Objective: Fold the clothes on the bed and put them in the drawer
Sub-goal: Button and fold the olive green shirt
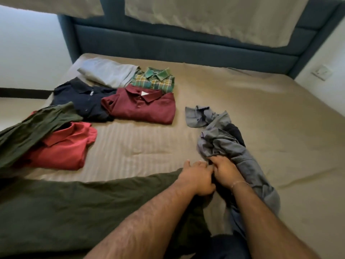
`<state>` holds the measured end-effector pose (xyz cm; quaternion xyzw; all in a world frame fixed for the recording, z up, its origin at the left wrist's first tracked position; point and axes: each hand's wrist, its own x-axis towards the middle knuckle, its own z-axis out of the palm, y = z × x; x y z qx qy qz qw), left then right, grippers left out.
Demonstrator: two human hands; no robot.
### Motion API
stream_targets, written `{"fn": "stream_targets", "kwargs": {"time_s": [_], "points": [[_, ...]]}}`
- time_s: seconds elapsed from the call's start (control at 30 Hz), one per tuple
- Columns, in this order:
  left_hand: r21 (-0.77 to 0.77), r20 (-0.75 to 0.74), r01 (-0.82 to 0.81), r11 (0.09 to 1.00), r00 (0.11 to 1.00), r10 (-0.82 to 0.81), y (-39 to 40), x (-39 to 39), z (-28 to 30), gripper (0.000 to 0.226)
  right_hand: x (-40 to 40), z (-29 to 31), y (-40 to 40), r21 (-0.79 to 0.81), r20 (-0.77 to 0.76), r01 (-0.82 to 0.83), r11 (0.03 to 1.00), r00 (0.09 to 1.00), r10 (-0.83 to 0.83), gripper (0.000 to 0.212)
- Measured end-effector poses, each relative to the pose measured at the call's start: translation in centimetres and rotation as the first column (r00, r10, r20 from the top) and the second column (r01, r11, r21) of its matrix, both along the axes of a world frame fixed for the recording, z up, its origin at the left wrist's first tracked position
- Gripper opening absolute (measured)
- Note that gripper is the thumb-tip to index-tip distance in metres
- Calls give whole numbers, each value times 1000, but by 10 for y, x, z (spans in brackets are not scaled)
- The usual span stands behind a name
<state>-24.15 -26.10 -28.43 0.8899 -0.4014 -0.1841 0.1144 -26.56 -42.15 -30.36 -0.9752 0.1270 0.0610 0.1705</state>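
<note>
Right hand (225, 171) and left hand (196, 177) gripping the crumpled grey shirt (222, 139) on the bed (261, 109).
Left of the grey shirt, five folded garments are lying, including the maroon polo (141, 106); green trousers (74, 208) are awaiting folding; no drawer is showing.

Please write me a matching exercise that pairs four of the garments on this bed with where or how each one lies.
Garments:
1. maroon polo shirt
2. grey shirt
3. plaid shirt
4. dark green garment

Places or states:
A. crumpled, gripped by the right hand
B. folded, farthest toward the headboard of the four
C. spread along the near edge, under the left hand
D. folded, directly in front of the plaid one

Pairs: 1-D, 2-A, 3-B, 4-C
</note>
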Motion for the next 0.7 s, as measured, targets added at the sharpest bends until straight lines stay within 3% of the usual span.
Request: {"fn": "stream_targets", "kwargs": {"time_s": [0.13,0.23,0.3,0.37,0.43,0.5,0.57,0.6,0.7], "points": [[-19,-42,94,995,995,-95,-44,-3,-11,83,-10,-14,-57,-263,-159,-99,960,986,58,45],[-127,-41,7,992,999,-13,-48,5,-6,73,10,-7,-42,-292,-185,1,956,981,-57,40],[-202,-7,-83,976,996,84,-30,12,4,72,18,4,-4,-196,4,214,957,976,-218,34],[-268,83,-144,953,982,172,7,16,11,64,20,15,46,-33,271,354,935,903,-332,35],[-302,147,-194,933,958,247,54,14,11,57,11,21,99,34,543,262,964,806,-238,41],[-262,164,-246,933,941,294,111,5,6,58,1,19,149,94,605,-91,991,796,15,47],[-178,182,-280,943,933,312,166,-6,-3,60,-10,17,182,145,390,-397,906,865,316,56],[-123,189,-287,950,933,307,188,-10,-8,60,-13,16,184,147,229,-462,875,876,425,61],[-30,194,-327,945,925,326,238,-11,-12,60,-12,31,171,-18,-141,-491,871,864,484,83]]}}
